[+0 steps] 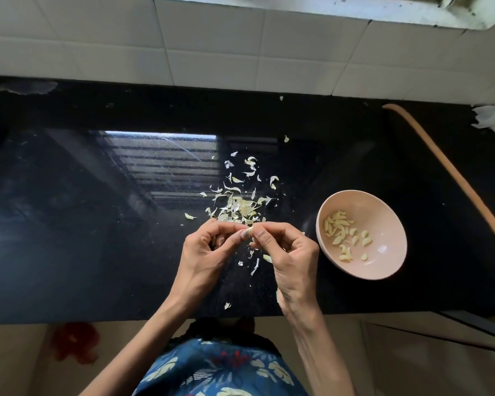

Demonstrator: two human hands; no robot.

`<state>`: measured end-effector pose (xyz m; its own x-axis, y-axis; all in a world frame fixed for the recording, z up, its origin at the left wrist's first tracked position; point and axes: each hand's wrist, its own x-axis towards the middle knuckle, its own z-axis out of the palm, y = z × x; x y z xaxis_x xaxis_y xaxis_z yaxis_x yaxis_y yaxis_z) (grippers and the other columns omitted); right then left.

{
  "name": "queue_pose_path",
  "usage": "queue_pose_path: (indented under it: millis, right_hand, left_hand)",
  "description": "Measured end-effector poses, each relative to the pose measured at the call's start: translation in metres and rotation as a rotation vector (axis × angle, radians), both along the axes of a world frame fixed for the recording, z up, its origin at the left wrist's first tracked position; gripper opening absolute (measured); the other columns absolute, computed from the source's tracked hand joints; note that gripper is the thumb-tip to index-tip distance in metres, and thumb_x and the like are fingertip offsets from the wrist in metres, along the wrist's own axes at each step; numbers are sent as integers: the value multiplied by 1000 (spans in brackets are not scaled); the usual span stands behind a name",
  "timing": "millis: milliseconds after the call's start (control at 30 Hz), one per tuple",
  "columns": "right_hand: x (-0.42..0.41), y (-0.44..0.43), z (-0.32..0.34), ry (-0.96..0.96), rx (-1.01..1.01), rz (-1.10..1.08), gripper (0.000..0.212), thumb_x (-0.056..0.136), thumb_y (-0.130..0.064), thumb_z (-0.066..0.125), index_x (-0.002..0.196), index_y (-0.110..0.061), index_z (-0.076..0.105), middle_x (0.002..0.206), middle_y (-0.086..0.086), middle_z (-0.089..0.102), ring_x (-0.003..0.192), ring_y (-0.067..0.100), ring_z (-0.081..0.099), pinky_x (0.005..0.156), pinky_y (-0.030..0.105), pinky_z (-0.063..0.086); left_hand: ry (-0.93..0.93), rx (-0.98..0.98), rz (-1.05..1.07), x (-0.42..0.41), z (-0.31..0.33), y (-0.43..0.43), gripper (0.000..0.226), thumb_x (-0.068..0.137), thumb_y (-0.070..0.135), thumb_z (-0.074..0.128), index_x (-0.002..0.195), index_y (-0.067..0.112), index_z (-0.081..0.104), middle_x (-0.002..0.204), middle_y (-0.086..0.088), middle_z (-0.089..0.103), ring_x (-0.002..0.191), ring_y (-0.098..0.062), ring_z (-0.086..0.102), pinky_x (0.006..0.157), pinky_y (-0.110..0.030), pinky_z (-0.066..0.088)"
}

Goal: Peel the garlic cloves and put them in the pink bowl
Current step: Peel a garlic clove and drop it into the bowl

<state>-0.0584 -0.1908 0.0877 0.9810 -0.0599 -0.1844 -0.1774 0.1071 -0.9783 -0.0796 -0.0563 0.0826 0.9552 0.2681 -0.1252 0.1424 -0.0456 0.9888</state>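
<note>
Both hands are meeting low over the counter, and I'm seeing them pinching one small pale garlic clove (247,232) between their fingertips. My left hand (209,247) is curling its fingers and pressing its thumb to the clove; my right hand (286,250) is nipping it with thumb and forefinger, its other fingers folded under. Papery whitish peel scraps (240,207) are lying heaped just beyond the fingers, with a few strays lying under the wrists. All of it is sitting on a glossy black stone counter (97,224). Near the right hand, a round pink bowl (389,270) is holding peeled pale yellow cloves (340,230), mostly bunching on its left side. Further right, a curved tan strip (455,178) is running along the counter, with a crumpled white scrap (492,118) lying near the far corner.
</note>
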Motion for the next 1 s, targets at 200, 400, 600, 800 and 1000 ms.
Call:
queue_pose_path:
  millis: [200, 400, 600, 800, 1000]
  right_hand:
    - [-2, 1, -5, -106, -216, -40, 5, 85, -14, 78, 82, -16, 77, 79, -2, 76, 73, 11, 71, 71, 28, 56]
    - [-7, 7, -10, -527, -684, -144, 3, 87, -11, 74, 85, -13, 75, 86, -8, 71, 82, 5, 66, 77, 21, 52]
    - [-9, 8, -15, -595, -716, -172, 9, 90, -16, 70, 88, -10, 76, 88, -3, 73, 83, 7, 66, 80, 15, 50]
    - [-3, 5, -3, -23, -61, -110, 10, 87, -8, 75, 78, -13, 75, 75, 5, 75, 67, 11, 69, 63, 24, 52]
    - [-2, 7, -1, 7, 57, -64, 11, 87, -5, 74, 77, -10, 76, 76, 11, 75, 70, 17, 70, 70, 29, 55]
  left_hand:
    - [13, 31, 20, 1, -2, -3, 16, 74, 35, 73, 83, 21, 76, 67, 23, 56, 58, 0, 41, 57, -11, 34]
    - [-7, 186, 25, 0, -8, -7, 8, 83, 32, 72, 82, 25, 69, 78, 18, 62, 62, -2, 47, 59, -18, 41]
    - [-37, 249, 19, -1, -7, -10, 13, 84, 39, 68, 83, 25, 68, 78, 19, 59, 64, -4, 48, 60, -16, 39]
    - [8, 21, -75, 1, -10, -6, 17, 87, 45, 70, 90, 29, 69, 76, 13, 62, 68, -4, 50, 64, -26, 43]
    - [34, -133, -77, 4, -9, -7, 21, 82, 46, 69, 92, 27, 71, 84, -7, 68, 77, -16, 57, 71, -46, 48]
